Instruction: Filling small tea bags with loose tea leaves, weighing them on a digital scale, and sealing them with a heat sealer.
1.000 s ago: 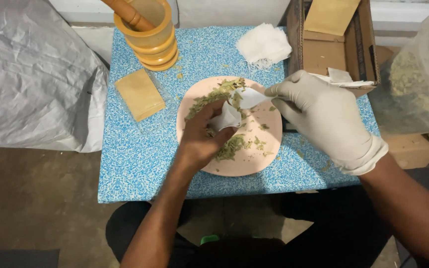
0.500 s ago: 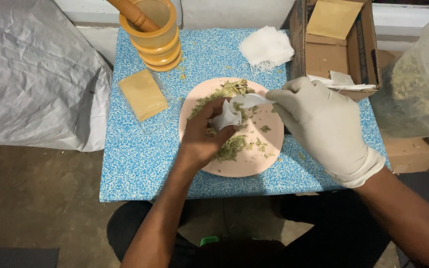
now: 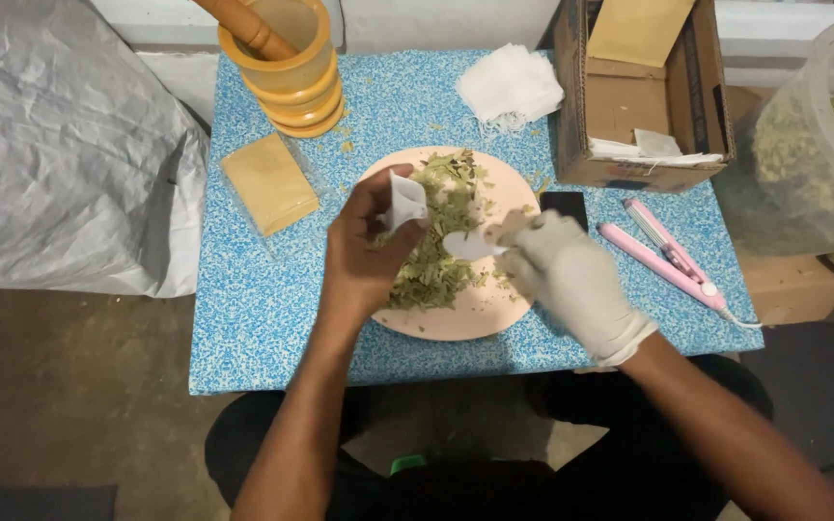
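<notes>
A round pink plate [image 3: 480,314] holds a heap of dried green leaves [image 3: 433,256] on the blue speckled table [image 3: 263,309]. My bare left hand [image 3: 364,253] rests over the plate's left side and holds a small white pouch [image 3: 405,198] upright with its mouth open. My gloved right hand [image 3: 571,275] is at the plate's right rim and pinches a small white scoop [image 3: 470,244], whose tip lies over the leaves just right of the pouch.
A wooden mortar with pestle [image 3: 287,58] stands at the back left, with a yellow packet [image 3: 270,181] in front of it. A stack of white pouches [image 3: 509,87], a cardboard box [image 3: 639,96], a pink flat-iron tool [image 3: 668,256] and a clear leaf-filled tub [image 3: 813,145] lie to the right. A grey sack [image 3: 50,154] is on the left.
My right hand has moved left from beside the box to the plate, uncovering the pink tool. My left hand has lifted the pouch upright over the leaves.
</notes>
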